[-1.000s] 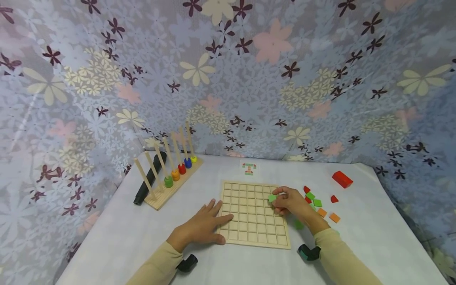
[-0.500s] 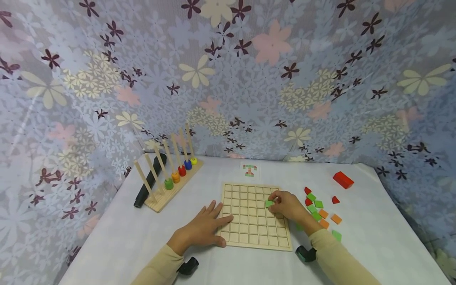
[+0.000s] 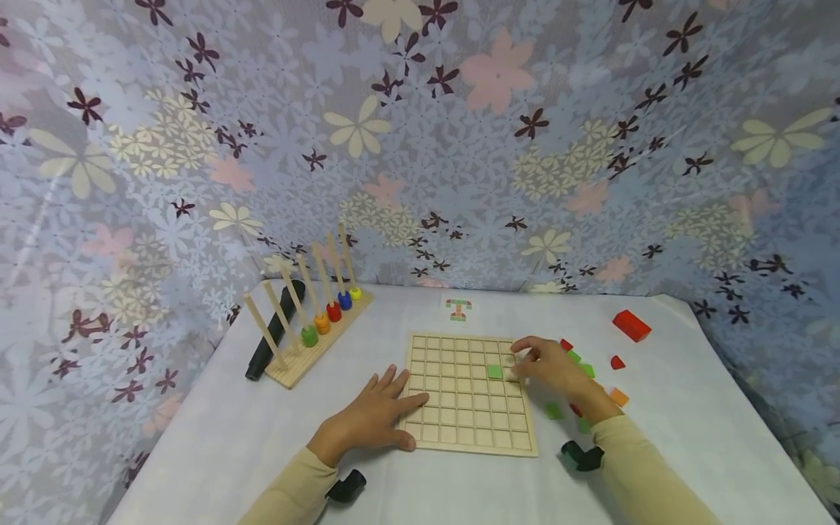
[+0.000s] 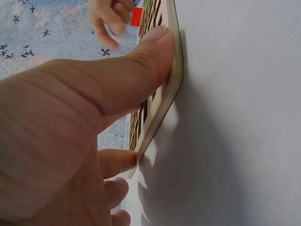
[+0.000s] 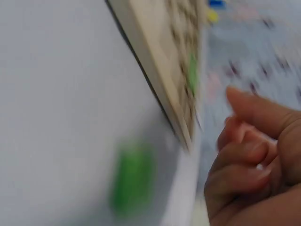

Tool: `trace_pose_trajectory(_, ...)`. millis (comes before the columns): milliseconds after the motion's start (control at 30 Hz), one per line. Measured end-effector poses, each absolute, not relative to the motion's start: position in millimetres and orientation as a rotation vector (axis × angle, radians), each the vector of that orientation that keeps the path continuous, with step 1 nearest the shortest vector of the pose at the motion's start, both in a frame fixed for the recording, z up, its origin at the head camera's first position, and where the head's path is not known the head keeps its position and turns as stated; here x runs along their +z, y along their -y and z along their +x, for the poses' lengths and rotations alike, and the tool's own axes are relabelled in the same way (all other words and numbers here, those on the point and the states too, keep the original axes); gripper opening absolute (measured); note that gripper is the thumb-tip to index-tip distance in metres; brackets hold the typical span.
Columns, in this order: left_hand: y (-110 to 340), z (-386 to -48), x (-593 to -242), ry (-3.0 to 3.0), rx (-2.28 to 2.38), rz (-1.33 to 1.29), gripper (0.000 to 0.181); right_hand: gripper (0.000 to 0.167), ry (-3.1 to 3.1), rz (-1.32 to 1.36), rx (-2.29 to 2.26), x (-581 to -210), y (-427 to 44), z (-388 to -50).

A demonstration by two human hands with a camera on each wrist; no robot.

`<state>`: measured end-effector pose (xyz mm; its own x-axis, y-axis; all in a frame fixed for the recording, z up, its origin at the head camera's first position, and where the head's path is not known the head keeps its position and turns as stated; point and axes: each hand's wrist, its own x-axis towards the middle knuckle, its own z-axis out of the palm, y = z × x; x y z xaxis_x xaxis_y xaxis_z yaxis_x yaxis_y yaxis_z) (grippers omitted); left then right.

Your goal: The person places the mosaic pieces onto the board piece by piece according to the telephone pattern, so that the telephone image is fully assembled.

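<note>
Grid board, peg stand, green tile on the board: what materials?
Grid board: apparently matte wood, from its pale tan colour. Peg stand: likely bare wood, showing plain pale tan. Green tile: painted wood or plastic; flat, even colour settles neither.

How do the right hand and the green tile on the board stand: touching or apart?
Apart: the head view shows bare board between the right hand and green tile.

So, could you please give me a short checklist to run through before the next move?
1. Left hand on the grid board: ok, at its left edge.
2. Green tile within one cell: ok.
3. That tile fully seated: cannot tell; the right wrist view is blurred.
4. Right hand free: ok, holds nothing.
5. Pattern card uncovered: ok.
6. Loose pieces all in plain sight: not ok, some partly hidden.
</note>
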<state>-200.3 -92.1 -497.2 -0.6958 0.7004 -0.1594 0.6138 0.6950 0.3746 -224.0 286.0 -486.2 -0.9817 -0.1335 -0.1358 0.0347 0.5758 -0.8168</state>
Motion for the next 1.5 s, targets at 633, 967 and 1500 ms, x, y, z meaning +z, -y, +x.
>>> trace_pose_trajectory(633,92,-198,-493,-2.598,0.435,1.039,0.081,0.066,-2.534,0.409,-1.491,-504,-458,-205)
trace_pose_trajectory(967,90,-198,-494,-2.612,0.422,1.026,0.081,0.048,-2.661,0.396,-1.172,-503,-448,-214)
trace_pose_trajectory(1500,89,-199,-496,-2.620,0.405,1.006,0.081,0.055,-2.591,0.445,-1.426,-509,-452,-215)
